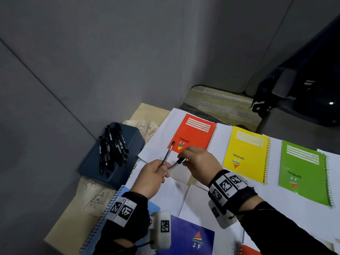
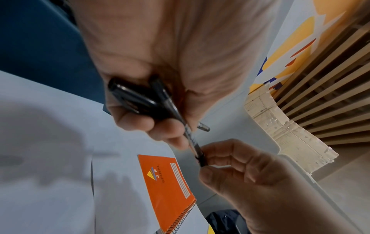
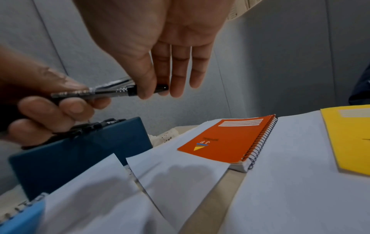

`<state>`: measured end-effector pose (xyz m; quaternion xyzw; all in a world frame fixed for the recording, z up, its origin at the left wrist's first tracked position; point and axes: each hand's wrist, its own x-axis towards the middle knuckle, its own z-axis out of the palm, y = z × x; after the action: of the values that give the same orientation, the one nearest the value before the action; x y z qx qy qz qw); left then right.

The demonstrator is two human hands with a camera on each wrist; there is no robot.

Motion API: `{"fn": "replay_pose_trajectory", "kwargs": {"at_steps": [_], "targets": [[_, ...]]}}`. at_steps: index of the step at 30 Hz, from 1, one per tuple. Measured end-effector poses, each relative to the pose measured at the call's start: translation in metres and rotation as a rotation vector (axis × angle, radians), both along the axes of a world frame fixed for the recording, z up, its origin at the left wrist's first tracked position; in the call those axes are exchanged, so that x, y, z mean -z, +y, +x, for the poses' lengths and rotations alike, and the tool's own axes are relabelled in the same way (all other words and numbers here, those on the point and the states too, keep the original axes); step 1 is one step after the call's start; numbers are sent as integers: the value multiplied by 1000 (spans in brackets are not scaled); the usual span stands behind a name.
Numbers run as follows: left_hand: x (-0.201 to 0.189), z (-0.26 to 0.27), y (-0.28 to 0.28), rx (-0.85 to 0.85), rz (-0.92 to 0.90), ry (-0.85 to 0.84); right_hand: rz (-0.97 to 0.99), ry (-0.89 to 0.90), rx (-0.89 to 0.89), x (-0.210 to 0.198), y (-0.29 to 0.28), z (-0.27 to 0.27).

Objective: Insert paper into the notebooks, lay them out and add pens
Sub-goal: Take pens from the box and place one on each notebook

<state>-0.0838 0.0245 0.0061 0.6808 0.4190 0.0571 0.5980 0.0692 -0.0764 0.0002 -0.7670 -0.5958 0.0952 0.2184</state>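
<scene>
My left hand (image 1: pixel 161 170) grips two or three clear-barrelled black pens above the white sheets. One pen (image 1: pixel 168 153) sticks up toward the orange notebook (image 1: pixel 193 135). A second pen (image 1: pixel 174 164) points right, and my right hand (image 1: pixel 182 160) pinches its black end between thumb and forefinger, its other fingers (image 3: pixel 178 71) straight. The left wrist view shows that pinched pen (image 2: pixel 192 142) leaving my left hand's fingers (image 2: pixel 160 126). Orange, yellow (image 1: pixel 246 155) and green (image 1: pixel 303 172) spiral notebooks lie shut in a row on white paper (image 1: pixel 220 140). A dark blue notebook (image 1: pixel 189 238) lies near me.
Several more black pens (image 1: pixel 112 150) lie heaped on a dark blue box (image 1: pixel 128 137) at the table's left, on a lace cloth (image 1: pixel 92 192). A light blue notebook (image 1: pixel 103 216) is under my left wrist. A dark bag (image 1: pixel 303 85) sits on the seat at the far right.
</scene>
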Motion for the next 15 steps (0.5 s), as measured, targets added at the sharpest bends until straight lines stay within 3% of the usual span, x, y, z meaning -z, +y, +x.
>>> {"fn": "replay_pose_trajectory", "kwargs": {"at_steps": [4,8,15], "targets": [[15,3,10,-98,121,-5,-135,40,57,11,-5,8],[28,-4,20,-199,250,-7,-300,191,368,30,-16,28],[59,-4,16,-259,81,44,-325,546,835,62,7,60]]}}
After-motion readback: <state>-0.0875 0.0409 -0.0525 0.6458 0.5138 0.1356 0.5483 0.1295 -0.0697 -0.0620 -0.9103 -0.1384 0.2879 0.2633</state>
